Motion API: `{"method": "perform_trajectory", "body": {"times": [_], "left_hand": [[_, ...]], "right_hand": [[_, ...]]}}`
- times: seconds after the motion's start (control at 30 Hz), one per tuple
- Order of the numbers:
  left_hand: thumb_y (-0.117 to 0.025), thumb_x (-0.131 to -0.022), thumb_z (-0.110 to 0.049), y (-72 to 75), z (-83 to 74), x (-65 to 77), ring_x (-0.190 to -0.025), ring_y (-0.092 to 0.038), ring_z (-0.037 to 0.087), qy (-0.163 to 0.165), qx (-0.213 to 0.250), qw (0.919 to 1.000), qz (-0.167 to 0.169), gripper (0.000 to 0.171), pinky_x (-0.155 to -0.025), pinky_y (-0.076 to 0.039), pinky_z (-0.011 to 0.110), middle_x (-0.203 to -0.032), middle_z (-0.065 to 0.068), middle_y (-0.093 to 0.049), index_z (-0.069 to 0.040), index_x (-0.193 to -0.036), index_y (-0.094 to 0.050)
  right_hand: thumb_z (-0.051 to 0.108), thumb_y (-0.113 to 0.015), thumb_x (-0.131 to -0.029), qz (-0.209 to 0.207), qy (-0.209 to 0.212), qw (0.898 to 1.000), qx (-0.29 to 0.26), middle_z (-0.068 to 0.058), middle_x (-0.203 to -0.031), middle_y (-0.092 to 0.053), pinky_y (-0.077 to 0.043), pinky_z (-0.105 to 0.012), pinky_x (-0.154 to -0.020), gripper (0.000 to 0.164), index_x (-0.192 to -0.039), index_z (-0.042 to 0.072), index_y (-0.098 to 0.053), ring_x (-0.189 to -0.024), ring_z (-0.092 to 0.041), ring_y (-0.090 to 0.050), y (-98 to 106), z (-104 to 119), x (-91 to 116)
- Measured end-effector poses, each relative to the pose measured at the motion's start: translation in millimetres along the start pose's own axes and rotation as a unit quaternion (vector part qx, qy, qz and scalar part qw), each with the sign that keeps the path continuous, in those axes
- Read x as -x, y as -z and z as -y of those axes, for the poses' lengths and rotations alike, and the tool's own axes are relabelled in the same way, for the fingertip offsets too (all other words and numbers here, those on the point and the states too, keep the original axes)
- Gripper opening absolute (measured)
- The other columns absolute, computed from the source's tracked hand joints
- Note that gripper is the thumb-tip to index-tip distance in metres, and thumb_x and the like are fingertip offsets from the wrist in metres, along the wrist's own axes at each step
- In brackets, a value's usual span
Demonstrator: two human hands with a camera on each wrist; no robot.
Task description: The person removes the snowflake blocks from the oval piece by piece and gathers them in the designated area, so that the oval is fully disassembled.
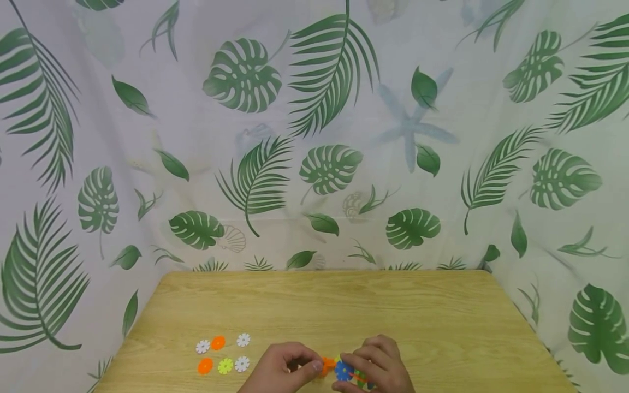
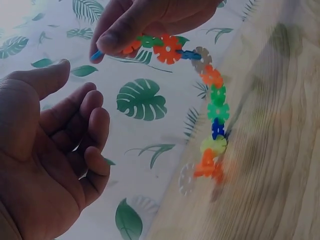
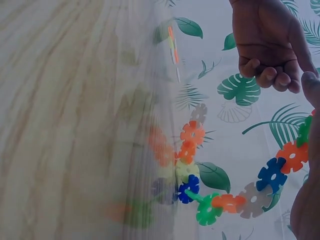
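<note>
My right hand (image 1: 378, 364) holds one end of a chain of interlocking plastic snowflake discs (image 2: 218, 109). In the left wrist view, a blue disc (image 2: 96, 56) sticks out edge-on from between its thumb and finger. Orange, green, blue, grey and yellow discs make up the chain, which curves down to the tabletop; a white disc (image 2: 186, 180) is at its low end. My left hand (image 2: 55, 140) is beside the chain's held end, palm turned up, fingers loosely bent and nothing between them. The right wrist view shows the same chain (image 3: 272, 175) hanging from the right hand (image 3: 307, 195), partly hidden behind it.
Loose discs lie on the wooden table (image 1: 314, 305) left of the hands: orange discs (image 1: 205, 366), white discs (image 1: 243, 340) and a yellow disc (image 1: 225, 365). A white cloth (image 1: 314, 120) with green leaf prints stands behind the table and along both sides.
</note>
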State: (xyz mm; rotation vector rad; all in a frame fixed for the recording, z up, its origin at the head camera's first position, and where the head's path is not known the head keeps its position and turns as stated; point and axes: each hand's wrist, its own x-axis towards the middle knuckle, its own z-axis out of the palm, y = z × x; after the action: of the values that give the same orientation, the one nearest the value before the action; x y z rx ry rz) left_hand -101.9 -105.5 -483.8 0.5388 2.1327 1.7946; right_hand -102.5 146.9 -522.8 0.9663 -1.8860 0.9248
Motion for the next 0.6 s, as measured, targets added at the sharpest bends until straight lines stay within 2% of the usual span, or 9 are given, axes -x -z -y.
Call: {"method": "perform_trajectory", "body": {"times": [0.13,0.33,0.6], "left_hand": [[-0.069,-0.102,-0.028,-6.7,3.0,-3.3,-0.075,-0.061,0.006,-0.017,0.009,0.9997,0.012,0.021,-0.068,-0.053,0.024,-0.094,-0.002,-0.076,-0.010,-0.103,-0.080],[-0.069,-0.102,-0.028,-11.6,6.5,-5.9,-0.072,-0.061,0.005,-0.020,0.017,0.9995,0.017,0.022,-0.065,-0.052,0.023,-0.089,-0.002,-0.076,-0.009,-0.099,-0.081],[-0.070,-0.101,-0.025,-16.7,4.0,-5.7,-0.070,-0.060,0.004,-0.007,0.022,0.9997,0.009,0.020,-0.062,-0.051,0.022,-0.086,-0.003,-0.076,-0.009,-0.096,-0.081]], "right_hand": [[0.042,-0.094,-0.074,0.005,-0.007,1.000,0.001,0.013,-0.095,-0.067,-0.035,-0.026,-0.091,0.044,-0.109,0.020,-0.080,-0.094,-0.012,-0.051,0,1,1],[0.039,-0.095,-0.073,0.013,-0.021,1.000,0.000,0.015,-0.095,-0.068,-0.034,-0.024,-0.091,0.042,-0.109,0.022,-0.080,-0.096,-0.011,-0.051,-1,4,1],[0.037,-0.094,-0.077,-0.007,0.010,1.000,-0.021,0.010,-0.091,-0.069,-0.034,-0.027,-0.089,0.038,-0.107,0.018,-0.080,-0.091,-0.014,-0.052,-6,3,0]]}}
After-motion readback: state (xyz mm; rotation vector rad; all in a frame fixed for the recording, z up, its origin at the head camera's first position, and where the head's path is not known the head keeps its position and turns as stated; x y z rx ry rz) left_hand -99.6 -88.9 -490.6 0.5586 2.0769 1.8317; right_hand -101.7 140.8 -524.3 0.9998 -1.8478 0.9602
